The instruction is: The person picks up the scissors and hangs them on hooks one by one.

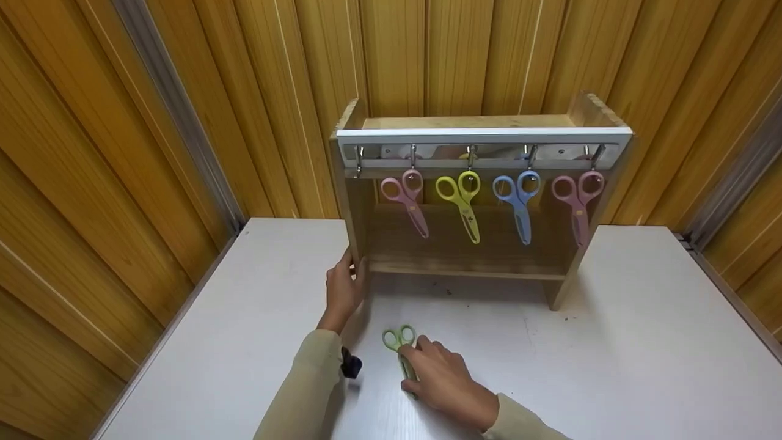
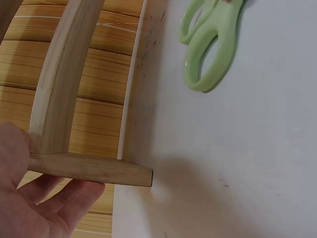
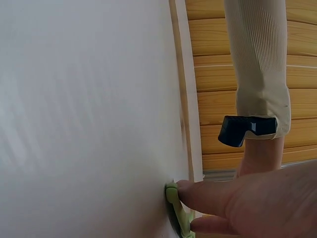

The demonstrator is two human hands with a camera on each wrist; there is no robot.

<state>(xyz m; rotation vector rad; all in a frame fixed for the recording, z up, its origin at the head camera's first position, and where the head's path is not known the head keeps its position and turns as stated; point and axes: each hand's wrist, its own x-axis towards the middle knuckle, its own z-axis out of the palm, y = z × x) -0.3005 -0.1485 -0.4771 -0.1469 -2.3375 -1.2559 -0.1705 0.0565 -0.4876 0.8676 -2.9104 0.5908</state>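
Note:
My left hand (image 1: 345, 292) grips the lower left side panel of a wooden rack (image 1: 467, 269), thumb on one face and fingers on the other. The left wrist view shows that hand (image 2: 29, 198) around the wood (image 2: 99, 168). Light green scissors (image 1: 391, 340) are at the white table's surface in front of the rack, handles toward it. My right hand (image 1: 443, 376) pinches them around the blade part, which it partly hides. In the right wrist view, its thumb and a finger touch the green scissors (image 3: 173, 196).
A metal hook strip (image 1: 489, 137) runs along the rack's top front. From its hooks hang pink scissors (image 1: 403, 195), yellow scissors (image 1: 462, 205), blue scissors (image 1: 519, 205) and more pink scissors (image 1: 577, 205). The leftmost hook (image 1: 358, 162) is bare. Wood-patterned panels (image 1: 452, 55) enclose the table (image 1: 641, 342).

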